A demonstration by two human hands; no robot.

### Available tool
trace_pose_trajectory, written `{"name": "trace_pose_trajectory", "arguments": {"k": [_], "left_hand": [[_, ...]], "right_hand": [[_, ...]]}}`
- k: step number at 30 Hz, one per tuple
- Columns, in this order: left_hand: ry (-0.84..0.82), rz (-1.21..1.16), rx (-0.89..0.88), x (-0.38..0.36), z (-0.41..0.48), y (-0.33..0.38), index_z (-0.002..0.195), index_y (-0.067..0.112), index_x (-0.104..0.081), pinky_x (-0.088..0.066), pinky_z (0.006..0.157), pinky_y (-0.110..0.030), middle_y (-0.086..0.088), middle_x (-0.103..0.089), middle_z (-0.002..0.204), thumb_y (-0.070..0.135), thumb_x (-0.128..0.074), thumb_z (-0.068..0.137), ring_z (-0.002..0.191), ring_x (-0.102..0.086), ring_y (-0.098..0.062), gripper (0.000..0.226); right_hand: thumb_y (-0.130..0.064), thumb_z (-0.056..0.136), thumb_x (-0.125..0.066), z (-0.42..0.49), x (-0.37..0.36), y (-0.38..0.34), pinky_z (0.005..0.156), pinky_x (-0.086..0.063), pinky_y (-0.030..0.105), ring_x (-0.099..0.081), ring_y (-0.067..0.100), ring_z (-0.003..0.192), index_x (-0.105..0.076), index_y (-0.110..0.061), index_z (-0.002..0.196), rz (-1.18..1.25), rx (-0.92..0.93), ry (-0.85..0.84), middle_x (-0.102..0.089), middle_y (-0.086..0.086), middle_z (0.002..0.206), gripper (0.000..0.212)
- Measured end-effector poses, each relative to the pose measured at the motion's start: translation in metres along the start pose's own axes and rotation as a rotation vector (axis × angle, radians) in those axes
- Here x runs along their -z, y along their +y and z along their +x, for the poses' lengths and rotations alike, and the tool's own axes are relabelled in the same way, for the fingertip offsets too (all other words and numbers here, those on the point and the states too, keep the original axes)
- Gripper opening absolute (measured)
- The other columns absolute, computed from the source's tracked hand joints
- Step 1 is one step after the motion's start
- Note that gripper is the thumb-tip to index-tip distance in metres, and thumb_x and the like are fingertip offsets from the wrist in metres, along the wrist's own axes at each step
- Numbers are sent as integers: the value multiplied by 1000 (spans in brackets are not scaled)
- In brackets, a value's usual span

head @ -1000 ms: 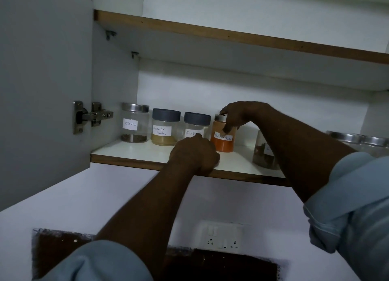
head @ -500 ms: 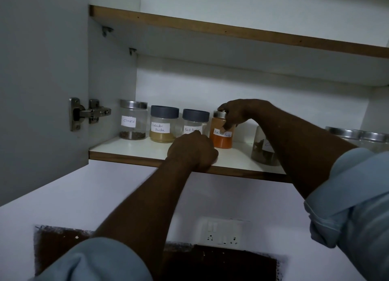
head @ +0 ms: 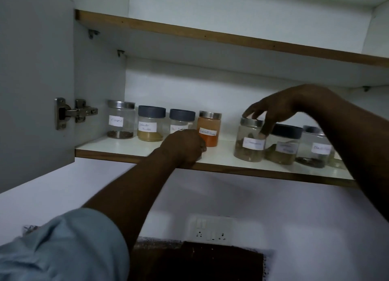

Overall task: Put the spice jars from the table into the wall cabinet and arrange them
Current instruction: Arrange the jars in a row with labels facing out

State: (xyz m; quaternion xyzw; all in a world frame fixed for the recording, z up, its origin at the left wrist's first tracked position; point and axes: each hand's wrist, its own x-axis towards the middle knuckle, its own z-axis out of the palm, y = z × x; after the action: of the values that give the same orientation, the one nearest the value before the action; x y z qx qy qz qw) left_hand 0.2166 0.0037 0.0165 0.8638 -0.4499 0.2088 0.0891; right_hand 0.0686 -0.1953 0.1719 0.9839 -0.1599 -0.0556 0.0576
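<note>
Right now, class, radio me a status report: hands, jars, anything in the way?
Left hand fisted, resting on shelf edge. Right hand curled round brown-spice jar lid. Dark-lidded jar close beside it; open gap towards orange jar.

Labelled spice jars (head: 151,126) upright on the wall cabinet shelf (head: 117,149): four in a row left, others clustered right.

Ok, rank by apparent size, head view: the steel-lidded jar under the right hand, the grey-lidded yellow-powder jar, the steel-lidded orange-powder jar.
1. clear steel-lidded jar of brown pieces under the right hand, though it stands nearer the camera.
2. grey-lidded yellow-powder jar and steel-lidded orange-powder jar: too alike to rank.
</note>
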Motion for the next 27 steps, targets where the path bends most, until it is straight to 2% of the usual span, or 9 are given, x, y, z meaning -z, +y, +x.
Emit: {"name": "trace_pose_trajectory", "arguments": {"k": [2,4,5,8,11,16,21,24,27], "left_hand": [[2,-12,-6,-1,8,29,117,28,-74,-53,93,-40,1,-65,125,29,-58,95,107,-62,-21,27],[12,-49,12,-8,17,59,108,22,-73,-52,79,-37,-2,-64,117,37,-50,95,92,-59,-19,31],[11,-80,40,-10,21,70,106,20,-71,-52,77,-36,-3,-62,112,41,-48,93,89,-57,-19,34],[8,-119,115,-15,28,79,105,19,-68,-51,79,-37,-2,-57,104,46,-47,88,93,-58,-21,38],[7,-99,151,-16,29,74,97,20,-66,-48,72,-35,0,-59,95,47,-46,87,87,-58,-20,35],[45,-119,56,-24,33,67,102,20,-67,-46,74,-33,3,-51,92,49,-45,84,94,-58,-19,41],[85,-165,57,-27,35,65,103,20,-68,-46,72,-32,3,-54,94,52,-46,82,91,-59,-18,45],[84,-159,39,-28,36,63,102,18,-68,-47,74,-33,3,-54,93,51,-45,82,96,-59,-18,45],[109,-174,54,-29,35,62,104,19,-69,-43,71,-31,3,-52,93,50,-48,83,92,-58,-17,43]], "right_hand": [[-26,83,-80,0,-15,2,107,-38,45,-47,26,136,-30,-37,155,-45,0,97,-47,-1,152,88],[-28,83,-81,9,-25,1,105,-40,44,-50,25,131,-32,-36,154,-52,29,208,-52,-1,148,86],[-28,83,-81,16,-29,1,105,-41,44,-51,25,130,-33,-35,153,-55,37,240,-53,-1,146,86],[-25,82,-82,37,-37,3,105,-44,46,-52,27,127,-34,-31,153,-20,15,277,-55,3,143,86],[-23,84,-81,55,-42,3,104,-46,43,-52,29,127,-34,-26,154,-21,10,315,-54,7,144,84],[-26,85,-79,80,-45,2,102,-42,35,-52,28,128,-37,-20,153,-57,25,362,-54,8,144,79],[-27,85,-79,95,-42,0,103,-41,36,-51,27,130,-37,-19,153,-60,16,371,-52,7,146,80],[-26,86,-78,101,-43,0,104,-42,37,-51,27,130,-37,-19,153,-56,15,376,-52,7,146,79],[-26,86,-78,104,-42,0,105,-42,37,-50,28,131,-35,-20,154,-54,12,368,-52,8,147,81]]}}
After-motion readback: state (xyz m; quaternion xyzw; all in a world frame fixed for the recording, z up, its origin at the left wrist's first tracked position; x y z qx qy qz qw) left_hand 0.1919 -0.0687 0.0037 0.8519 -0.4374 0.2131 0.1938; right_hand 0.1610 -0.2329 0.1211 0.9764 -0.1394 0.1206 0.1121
